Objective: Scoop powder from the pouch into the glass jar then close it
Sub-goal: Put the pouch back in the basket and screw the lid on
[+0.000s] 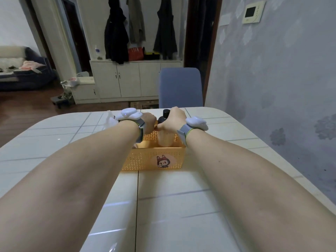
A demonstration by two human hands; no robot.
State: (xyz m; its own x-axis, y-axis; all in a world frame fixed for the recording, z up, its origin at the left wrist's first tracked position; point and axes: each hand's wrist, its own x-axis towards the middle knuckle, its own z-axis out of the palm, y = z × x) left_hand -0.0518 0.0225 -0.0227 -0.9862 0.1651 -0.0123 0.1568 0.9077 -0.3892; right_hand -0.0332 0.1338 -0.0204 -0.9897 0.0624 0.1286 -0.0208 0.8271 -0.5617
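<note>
Left hand (148, 122) grip unclear behind orange basket (152, 159); right hand (172, 118) grasps bottle (165, 137); cartoon fox sticker, no readable text.

— We see an orange basket (152, 159) with a lattice of small cut-outs and a brown-and-red fox sticker (163, 161) on its six o'clock wall.

— We agree; the table (174, 197) is glossy white, gridded with grey lines, and at twelve o'clock stands a blue chair (180, 87).
</note>
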